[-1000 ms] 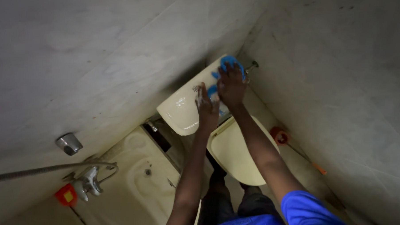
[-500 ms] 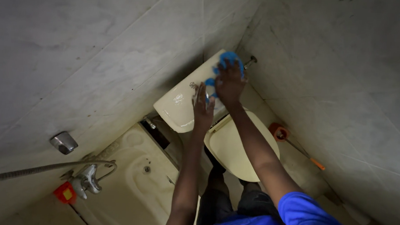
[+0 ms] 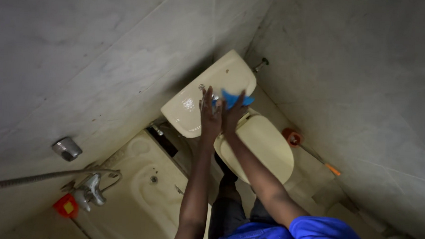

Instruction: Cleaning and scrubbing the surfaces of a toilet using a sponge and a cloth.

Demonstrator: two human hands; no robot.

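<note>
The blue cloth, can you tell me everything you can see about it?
The blue cloth is bright blue, soft and crumpled, with pointed corners sticking out. Only part of it shows, because the right hand presses it against the front edge of the cream toilet tank, above the closed toilet lid. The left hand rests just beside it; whether it touches the cloth is unclear.
</note>
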